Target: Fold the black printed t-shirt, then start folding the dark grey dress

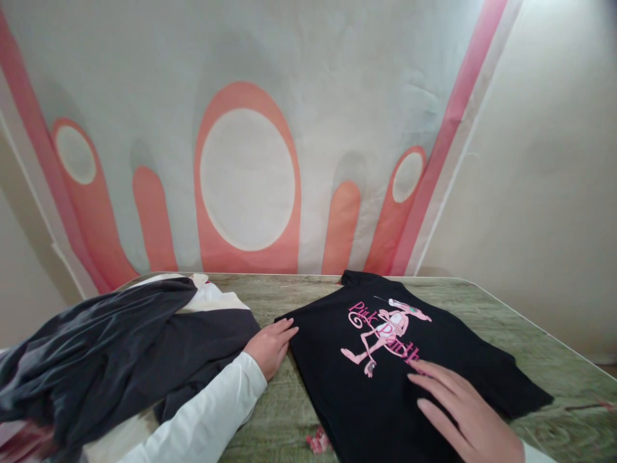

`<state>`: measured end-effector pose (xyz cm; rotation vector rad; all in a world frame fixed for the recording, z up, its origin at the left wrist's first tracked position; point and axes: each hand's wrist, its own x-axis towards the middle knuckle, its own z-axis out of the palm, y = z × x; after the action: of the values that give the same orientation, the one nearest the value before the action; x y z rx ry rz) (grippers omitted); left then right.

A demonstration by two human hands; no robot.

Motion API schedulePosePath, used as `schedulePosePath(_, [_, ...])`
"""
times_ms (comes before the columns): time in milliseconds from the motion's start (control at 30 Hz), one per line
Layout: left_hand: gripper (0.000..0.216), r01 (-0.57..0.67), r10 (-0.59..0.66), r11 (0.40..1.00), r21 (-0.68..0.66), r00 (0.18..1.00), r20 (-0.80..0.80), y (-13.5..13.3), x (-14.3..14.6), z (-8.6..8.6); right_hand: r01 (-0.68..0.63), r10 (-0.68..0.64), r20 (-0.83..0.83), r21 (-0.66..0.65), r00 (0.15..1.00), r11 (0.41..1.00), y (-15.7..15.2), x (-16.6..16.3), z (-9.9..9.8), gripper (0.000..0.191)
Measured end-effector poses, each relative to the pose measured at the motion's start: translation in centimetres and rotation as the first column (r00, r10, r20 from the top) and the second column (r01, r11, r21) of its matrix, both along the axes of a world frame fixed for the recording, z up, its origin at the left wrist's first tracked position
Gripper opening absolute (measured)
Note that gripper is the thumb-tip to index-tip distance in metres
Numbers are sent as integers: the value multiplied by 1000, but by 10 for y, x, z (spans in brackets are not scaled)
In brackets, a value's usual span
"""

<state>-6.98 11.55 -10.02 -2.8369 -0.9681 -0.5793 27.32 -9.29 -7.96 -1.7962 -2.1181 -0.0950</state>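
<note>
A black T-shirt (332,360) with a pink cartoon panther print and pink lettering lies spread on the table. My left hand (270,347) rests at the shirt's left corner, its fingers stretched out over the edge of the cloth. Over the lower right part of the print is my right hand (457,405), open with fingers apart; whether it presses on the fabric I cannot tell. Part of the shirt's lower end is hidden below the picture's edge.
A heap of dark grey clothes (139,354) with some white and cream cloth lies on the left of the wood-patterned table (482,315). Behind the table stands a wall covering (313,128) with orange-pink shapes. A plain wall (544,193) is on the right.
</note>
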Motion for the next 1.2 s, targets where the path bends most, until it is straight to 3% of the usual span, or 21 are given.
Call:
schedulePosePath(100, [47,-78,78,997,24,997,-17,1,-2,-7,225,-226,2,76,974,971,12,39,-14,36])
schedulePosePath(200, [45,-112,113,993,24,993,-32,-2,-2,-1,347,-349,10,90,937,934,20,70,-30,33])
schedulePosePath(300, [38,-127,128,991,37,991,-38,-10,0,17,347,-349,25,65,937,936,25,87,-39,34])
schedulePosePath(500, [41,-285,289,957,49,945,-154,-36,13,52,127,-131,94,48,987,991,36,119,-45,37])
schedulePosePath(567, [41,-331,327,943,28,911,-251,-50,19,60,167,-185,143,134,972,977,40,134,-48,38])
schedulePosePath(667, [39,-413,357,909,-59,842,-404,-75,29,72,318,-373,154,292,915,902,41,156,-53,40])
schedulePosePath(800, [37,-488,358,857,-165,795,-490,-101,34,90,403,-455,103,322,885,857,37,162,-52,38])
schedulePosePath(867, [38,-458,334,870,-182,819,-466,-101,33,96,384,-421,84,280,903,880,36,152,-50,36])
schedulePosePath(967, [39,-240,165,948,-211,933,-321,-86,30,92,314,-330,70,175,942,933,35,127,-49,34])
schedulePosePath(1067, [49,6,-54,974,-228,977,-206,-64,28,71,278,-289,81,127,954,952,38,108,-52,37])
schedulePosePath(1200, [56,30,-80,973,-227,973,-216,-53,28,43,232,-241,82,108,967,967,49,106,-60,42])
